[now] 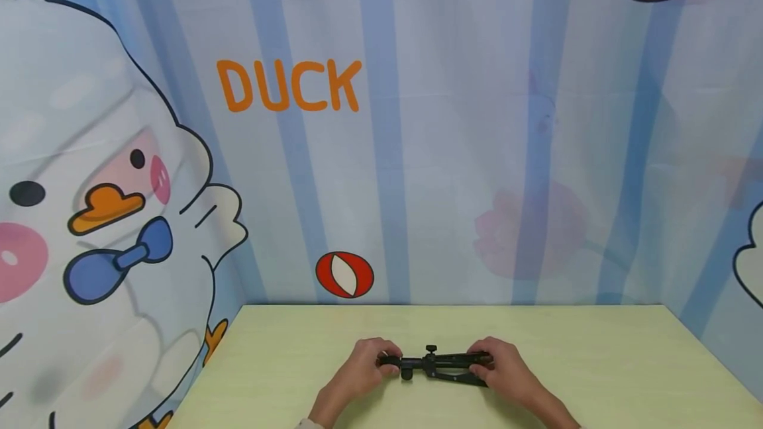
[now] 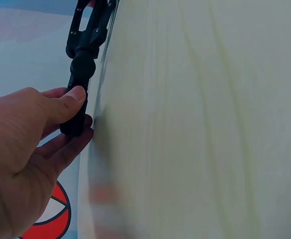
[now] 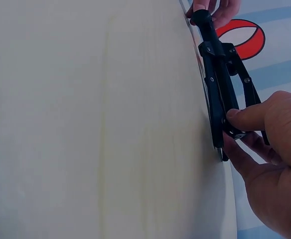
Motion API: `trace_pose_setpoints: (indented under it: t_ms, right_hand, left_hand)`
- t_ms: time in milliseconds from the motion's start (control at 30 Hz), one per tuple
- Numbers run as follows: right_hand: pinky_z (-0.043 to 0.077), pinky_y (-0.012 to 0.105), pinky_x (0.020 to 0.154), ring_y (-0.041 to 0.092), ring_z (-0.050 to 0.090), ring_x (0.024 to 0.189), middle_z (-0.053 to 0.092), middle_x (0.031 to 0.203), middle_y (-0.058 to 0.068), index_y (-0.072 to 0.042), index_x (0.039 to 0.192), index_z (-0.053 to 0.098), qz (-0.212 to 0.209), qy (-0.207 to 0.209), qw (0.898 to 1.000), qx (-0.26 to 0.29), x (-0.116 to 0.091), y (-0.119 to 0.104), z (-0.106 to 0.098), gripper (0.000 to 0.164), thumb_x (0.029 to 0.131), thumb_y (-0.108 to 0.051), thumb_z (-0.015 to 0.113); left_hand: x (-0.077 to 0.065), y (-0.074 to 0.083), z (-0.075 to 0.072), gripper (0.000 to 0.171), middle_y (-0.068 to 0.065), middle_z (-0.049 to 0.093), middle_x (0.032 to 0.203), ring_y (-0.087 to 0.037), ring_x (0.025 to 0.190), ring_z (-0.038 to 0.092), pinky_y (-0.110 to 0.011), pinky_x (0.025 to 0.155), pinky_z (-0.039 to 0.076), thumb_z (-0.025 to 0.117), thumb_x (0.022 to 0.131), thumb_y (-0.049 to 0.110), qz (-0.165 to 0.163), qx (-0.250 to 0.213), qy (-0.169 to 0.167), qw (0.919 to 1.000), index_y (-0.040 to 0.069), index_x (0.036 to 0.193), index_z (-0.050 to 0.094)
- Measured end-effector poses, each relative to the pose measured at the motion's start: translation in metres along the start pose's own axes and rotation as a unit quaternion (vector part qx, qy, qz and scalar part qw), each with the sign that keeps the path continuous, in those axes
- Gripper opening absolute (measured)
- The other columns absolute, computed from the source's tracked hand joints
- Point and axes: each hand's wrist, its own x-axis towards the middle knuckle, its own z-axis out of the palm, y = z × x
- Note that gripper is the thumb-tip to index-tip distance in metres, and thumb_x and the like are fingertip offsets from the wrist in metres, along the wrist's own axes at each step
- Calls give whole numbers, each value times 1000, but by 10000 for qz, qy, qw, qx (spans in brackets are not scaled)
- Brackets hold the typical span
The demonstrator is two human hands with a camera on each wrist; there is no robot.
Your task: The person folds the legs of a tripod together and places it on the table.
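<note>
A small black tripod point(image 1: 429, 364) with folding legs lies sideways between both hands, low over the table. Two knobs stick out near its hub. My left hand point(image 1: 363, 368) grips the tube end at the left; in the left wrist view, the thumb presses on the black tube point(image 2: 78, 112) and the fingers curl under it. At the leg end, my right hand point(image 1: 505, 368) pinches the tripod; in the right wrist view, the thumb of that hand point(image 3: 280, 164) rests on the central tube point(image 3: 227, 94), with legs slightly spread on either side. Fingers hide part of the legs.
A pale yellow wood-grain table point(image 1: 286, 343) lies under the hands. Behind it hangs a blue-and-white striped curtain point(image 1: 444, 151) printed with a duck, the word DUCK and a red ball point(image 1: 362, 273). The table's far edge meets the curtain.
</note>
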Motion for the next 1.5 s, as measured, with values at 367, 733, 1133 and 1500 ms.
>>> trace_pose_setpoints:
  t_ms: [367, 733, 1133, 1500]
  right_hand:
    - [60, 25, 68, 17, 69, 83, 65, 95, 4, -2, 101, 73, 66, 233, 9997, 35, 3, 0, 2, 19, 85, 5, 79]
    - [59, 27, 67, 21, 71, 83, 66, 96, 5, -1, 102, 72, 110, 289, 9994, 147, 8, 1, 2, 18, 86, 2, 81]
    - [60, 26, 67, 24, 72, 82, 66, 96, 6, -1, 101, 72, 65, 405, 9991, 142, 8, 6, 2, 19, 85, 3, 81]
    - [59, 26, 65, 19, 71, 81, 66, 95, 5, -3, 104, 73, 189, 99, 9998, 26, 8, 7, -10, 19, 87, -1, 81]
  left_hand:
    - [6, -4, 4, 17, 6, 71, 95, -8, 92, 64, -33, 86, 57, 83, 87, 7, 108, 546, -22, 9984, 9, 104, 78]
    - [10, -6, 5, 17, 3, 72, 96, -12, 93, 66, -35, 87, 58, 82, 88, 5, 94, 693, 146, 9974, 10, 104, 78]
    - [14, -4, 6, 17, 5, 72, 97, -10, 94, 65, -35, 88, 57, 81, 89, 5, -93, 714, 58, 9974, 11, 104, 78]
    - [13, 1, 0, 19, 0, 72, 102, -15, 96, 67, -36, 86, 58, 77, 92, 4, -212, 521, -86, 9984, 7, 111, 77]
